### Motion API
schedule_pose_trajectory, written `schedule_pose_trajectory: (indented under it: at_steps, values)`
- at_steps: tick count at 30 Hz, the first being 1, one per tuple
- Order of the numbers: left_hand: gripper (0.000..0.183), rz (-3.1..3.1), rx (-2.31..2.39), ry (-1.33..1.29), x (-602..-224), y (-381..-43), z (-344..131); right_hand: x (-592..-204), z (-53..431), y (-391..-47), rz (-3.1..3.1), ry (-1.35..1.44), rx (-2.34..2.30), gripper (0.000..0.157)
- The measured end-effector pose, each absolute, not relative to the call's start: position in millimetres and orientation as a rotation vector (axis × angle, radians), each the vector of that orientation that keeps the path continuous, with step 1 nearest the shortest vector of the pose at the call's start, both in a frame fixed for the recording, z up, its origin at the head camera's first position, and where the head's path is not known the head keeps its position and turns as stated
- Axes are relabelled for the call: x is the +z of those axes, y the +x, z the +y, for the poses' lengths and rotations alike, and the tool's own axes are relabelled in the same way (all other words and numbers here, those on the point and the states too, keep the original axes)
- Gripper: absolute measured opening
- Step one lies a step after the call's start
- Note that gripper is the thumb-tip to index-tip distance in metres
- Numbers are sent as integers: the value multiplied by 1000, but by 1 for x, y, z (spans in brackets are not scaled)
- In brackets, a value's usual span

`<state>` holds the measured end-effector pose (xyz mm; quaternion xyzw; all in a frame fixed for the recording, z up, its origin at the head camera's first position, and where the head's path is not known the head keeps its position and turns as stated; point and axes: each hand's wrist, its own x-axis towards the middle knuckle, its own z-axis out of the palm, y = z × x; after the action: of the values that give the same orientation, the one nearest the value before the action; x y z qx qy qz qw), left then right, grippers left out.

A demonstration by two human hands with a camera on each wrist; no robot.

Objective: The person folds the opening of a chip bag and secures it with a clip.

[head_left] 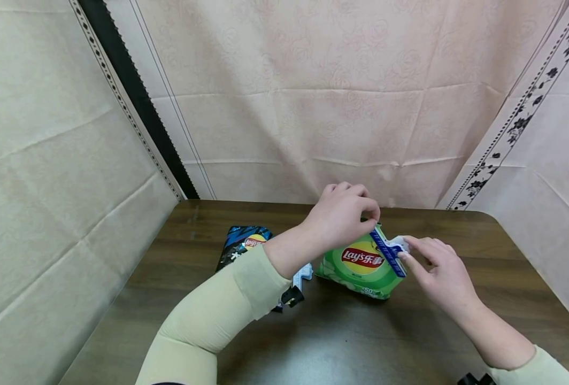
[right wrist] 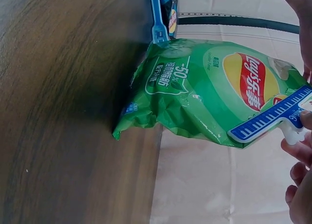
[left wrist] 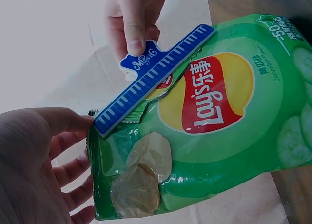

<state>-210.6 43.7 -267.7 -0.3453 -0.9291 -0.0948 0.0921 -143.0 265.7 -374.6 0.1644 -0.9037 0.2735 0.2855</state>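
A green bag of Lay's chips [head_left: 338, 270] stands tilted on the table, its torn top folded over. A blue bag clip [left wrist: 156, 82] with a piano-key pattern lies across that fold. My right hand [head_left: 440, 272] pinches the clip's white-edged handle between thumb and fingers. At the bag's other top corner is my left hand [head_left: 344, 214], its thumb and forefinger pinching the bag's edge by the clip's end. Its other fingers curl behind the edge in the left wrist view. Two chips printed on the bag [left wrist: 141, 180] show beside the clip.
To the left lies a black-and-blue Lay's bag [head_left: 238, 243], partly hidden by my left arm. A light-blue clip [head_left: 302, 274] is at its near end. The brown wooden table [head_left: 342, 342] meets pale cloth hangings [head_left: 313, 123] at its back and sides.
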Motion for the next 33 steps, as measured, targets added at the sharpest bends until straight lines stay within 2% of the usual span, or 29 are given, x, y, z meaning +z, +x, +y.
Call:
schedule_pose_trajectory:
  at_steps: [33]
  values:
    - [7, -2766, -313, -1011, -272, -217, 32, -374, 266, -142, -2516, 376, 823, 35]
